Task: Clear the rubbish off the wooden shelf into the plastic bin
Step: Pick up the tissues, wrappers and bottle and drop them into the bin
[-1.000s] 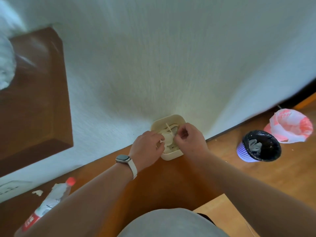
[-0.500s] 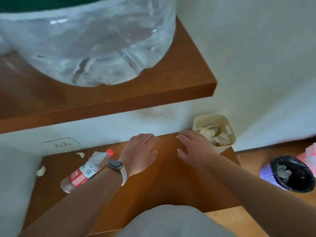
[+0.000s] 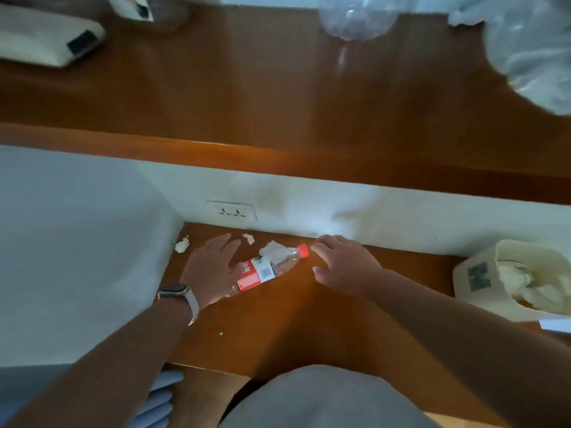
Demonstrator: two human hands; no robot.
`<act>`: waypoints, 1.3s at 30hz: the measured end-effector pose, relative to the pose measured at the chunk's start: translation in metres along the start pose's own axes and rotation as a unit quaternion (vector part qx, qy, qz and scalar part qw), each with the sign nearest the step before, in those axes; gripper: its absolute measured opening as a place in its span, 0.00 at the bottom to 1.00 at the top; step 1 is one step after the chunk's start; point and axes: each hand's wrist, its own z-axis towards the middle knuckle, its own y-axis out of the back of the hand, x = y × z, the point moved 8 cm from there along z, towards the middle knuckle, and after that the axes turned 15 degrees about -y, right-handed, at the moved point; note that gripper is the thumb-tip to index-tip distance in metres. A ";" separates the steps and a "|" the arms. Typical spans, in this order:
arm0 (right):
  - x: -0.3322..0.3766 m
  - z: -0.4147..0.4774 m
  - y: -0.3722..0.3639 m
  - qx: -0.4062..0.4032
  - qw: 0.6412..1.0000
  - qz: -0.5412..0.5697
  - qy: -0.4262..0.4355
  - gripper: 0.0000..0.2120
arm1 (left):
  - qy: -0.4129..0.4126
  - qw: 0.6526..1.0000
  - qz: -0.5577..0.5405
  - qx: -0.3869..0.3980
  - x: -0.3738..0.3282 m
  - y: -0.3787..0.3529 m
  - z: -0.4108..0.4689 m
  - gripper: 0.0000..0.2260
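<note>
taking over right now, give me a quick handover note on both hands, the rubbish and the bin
Left hand: open, flat beside the base of the clear plastic bottle with red cap and label; whether they touch is unclear.
Right hand: open, fingertips near the cap, holding nothing.
The bottle lies on its side on the brown wooden shelf, with a crumpled white tissue behind it. There is a white paper scrap in the left corner and a smaller white scrap by the wall.
The cream square plastic bin stands at the shelf's right end.
Done: the bin holds crumpled paper.
Left: bottle, tissue, both scraps.

A wall socket [image 3: 231,210] sits in the white wall [image 3: 386,211]; above, a cream box [image 3: 46,41] (blurred); clear plastic [image 3: 531,50].
</note>
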 end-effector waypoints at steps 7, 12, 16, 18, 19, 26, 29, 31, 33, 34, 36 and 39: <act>0.082 0.078 -0.027 0.067 0.998 0.003 -0.022 0.17 | 0.083 0.995 -0.053 0.009 0.100 -0.035 -0.010 0.24; 0.098 0.126 -0.062 0.122 0.989 -0.071 -0.038 0.21 | 0.112 0.989 -0.092 0.029 0.131 -0.062 -0.007 0.25; 0.112 0.134 -0.072 0.208 0.972 -0.098 -0.048 0.20 | 0.115 0.988 -0.085 0.058 0.134 -0.081 -0.004 0.27; 0.126 0.135 -0.076 0.231 0.967 -0.111 -0.006 0.17 | 0.113 0.989 -0.078 0.050 0.133 -0.084 -0.001 0.26; 0.131 0.135 -0.078 0.235 0.966 -0.110 0.001 0.16 | 0.115 0.990 -0.073 0.038 0.134 -0.082 0.001 0.24; 0.109 0.142 -0.103 0.164 0.978 -0.090 -0.094 0.20 | 0.144 0.987 -0.071 0.005 0.155 -0.091 -0.005 0.19; 0.107 0.141 -0.109 0.143 0.981 -0.094 -0.097 0.20 | 0.148 0.985 -0.087 -0.013 0.153 -0.089 -0.007 0.15; 0.108 0.137 -0.115 0.141 0.981 -0.092 -0.095 0.17 | 0.146 0.984 -0.100 -0.021 0.149 -0.089 -0.012 0.14; 0.107 0.132 -0.120 0.141 0.982 -0.089 -0.091 0.13 | 0.137 0.983 -0.112 -0.036 0.144 -0.090 -0.016 0.14; 0.106 0.128 -0.121 0.143 0.982 -0.085 -0.091 0.11 | 0.133 0.983 -0.122 -0.043 0.141 -0.090 -0.017 0.15; 0.104 0.124 -0.120 0.134 0.985 -0.066 -0.091 0.10 | 0.126 0.980 -0.144 -0.052 0.135 -0.089 -0.018 0.15; 0.099 0.116 -0.106 0.097 0.991 -0.030 -0.088 0.09 | 0.109 0.976 -0.172 -0.080 0.120 -0.076 -0.016 0.14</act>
